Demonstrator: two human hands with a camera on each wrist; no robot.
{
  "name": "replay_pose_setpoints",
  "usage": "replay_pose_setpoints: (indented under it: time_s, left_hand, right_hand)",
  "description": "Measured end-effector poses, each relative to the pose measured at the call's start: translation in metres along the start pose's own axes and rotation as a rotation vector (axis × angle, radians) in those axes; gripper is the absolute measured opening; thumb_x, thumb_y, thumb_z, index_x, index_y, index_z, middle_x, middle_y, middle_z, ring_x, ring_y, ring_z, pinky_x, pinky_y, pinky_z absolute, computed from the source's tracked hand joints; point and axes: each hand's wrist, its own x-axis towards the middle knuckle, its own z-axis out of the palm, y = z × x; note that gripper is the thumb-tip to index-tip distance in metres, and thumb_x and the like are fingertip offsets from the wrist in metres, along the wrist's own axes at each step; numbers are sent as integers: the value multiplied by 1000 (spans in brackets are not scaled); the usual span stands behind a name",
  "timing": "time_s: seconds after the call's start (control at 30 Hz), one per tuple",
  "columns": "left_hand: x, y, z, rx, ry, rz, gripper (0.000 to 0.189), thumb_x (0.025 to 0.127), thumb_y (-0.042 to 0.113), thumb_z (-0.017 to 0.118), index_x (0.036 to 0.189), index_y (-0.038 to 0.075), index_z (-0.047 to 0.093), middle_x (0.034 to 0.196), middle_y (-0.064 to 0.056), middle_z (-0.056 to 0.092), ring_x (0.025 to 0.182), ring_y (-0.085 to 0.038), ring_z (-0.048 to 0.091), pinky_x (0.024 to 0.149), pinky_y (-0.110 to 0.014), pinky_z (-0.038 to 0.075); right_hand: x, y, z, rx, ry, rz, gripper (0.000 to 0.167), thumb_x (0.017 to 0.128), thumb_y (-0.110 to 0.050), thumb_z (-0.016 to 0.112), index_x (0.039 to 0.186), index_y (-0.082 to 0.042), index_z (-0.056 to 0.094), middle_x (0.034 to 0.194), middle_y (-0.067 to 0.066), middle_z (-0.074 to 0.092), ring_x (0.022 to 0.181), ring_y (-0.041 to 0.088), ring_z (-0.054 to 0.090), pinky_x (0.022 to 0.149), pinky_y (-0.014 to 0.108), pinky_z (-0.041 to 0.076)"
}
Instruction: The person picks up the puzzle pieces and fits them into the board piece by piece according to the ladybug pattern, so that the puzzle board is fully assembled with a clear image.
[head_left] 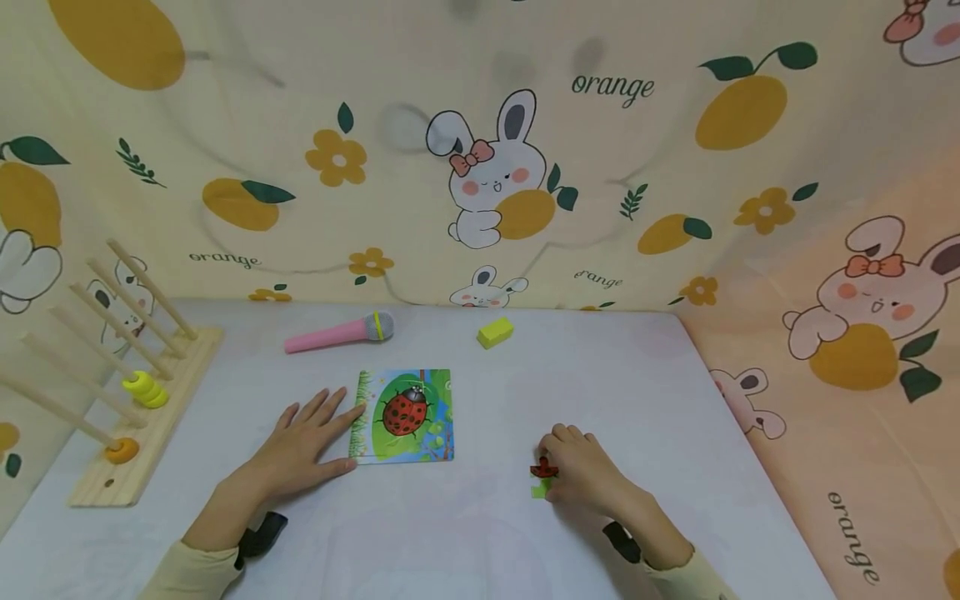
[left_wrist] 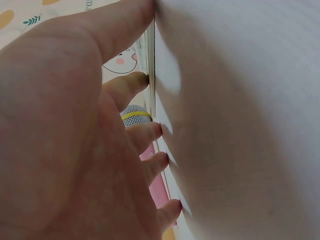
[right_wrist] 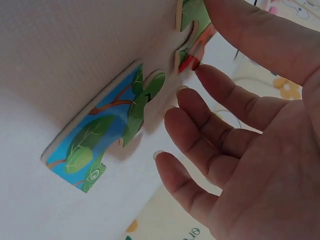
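Note:
A square ladybird picture board (head_left: 405, 417) lies on the table in front of me. My left hand (head_left: 303, 446) rests on the table with fingers spread, its index fingertip and thumb at the board's left edge. To the right of the board, my right hand (head_left: 585, 471) pinches a red and green jigsaw puzzle piece (head_left: 543, 469) between thumb and index finger. That piece (right_wrist: 192, 15) is partly cut off in the right wrist view. Another puzzle piece (right_wrist: 85, 145), blue with green leaves, lies on the table near the right fingertips; in the head view the hand hides it.
A pink toy microphone (head_left: 337, 334) and a yellow block (head_left: 495, 332) lie behind the board. At the left stands a wooden peg rack (head_left: 161, 408) with upright rods and a few yellow and orange beads. A printed cloth (head_left: 285, 100) hangs behind the table.

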Motion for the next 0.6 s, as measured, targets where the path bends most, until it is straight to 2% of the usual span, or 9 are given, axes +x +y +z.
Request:
replay_pose_setpoints:
  time_s: [0.27,0.43,0.6]
  left_hand:
    - [0,2,-2,-5,1,3,75,91,52,65,153,17,41,162,-18,24,148,-44,17,112,-70,11]
    - [0,1,0,8,0,2,76,91,52,66,153,17,41,162,-18,24,148,-43,17,112,-70,12]
    - [1,1,-1,8,-4,3,76,91,52,66,154,17,41,162,-19,24,148,-44,17,112,-70,12]
  right_hand:
    - [-2,1,-1,53,17,-12,55,61,-12,95,99,-12,56,92,-5,52,86,15,46,75,36,37]
    - [-2,1,-2,132,-11,9,51,66,-8,92,101,-12,55,87,-5,57,82,14,50,78,39,38]
    - [0,1,-6,192,-13,-49,43,72,-3,86,101,-11,56,79,-6,59,73,11,52,75,36,41]
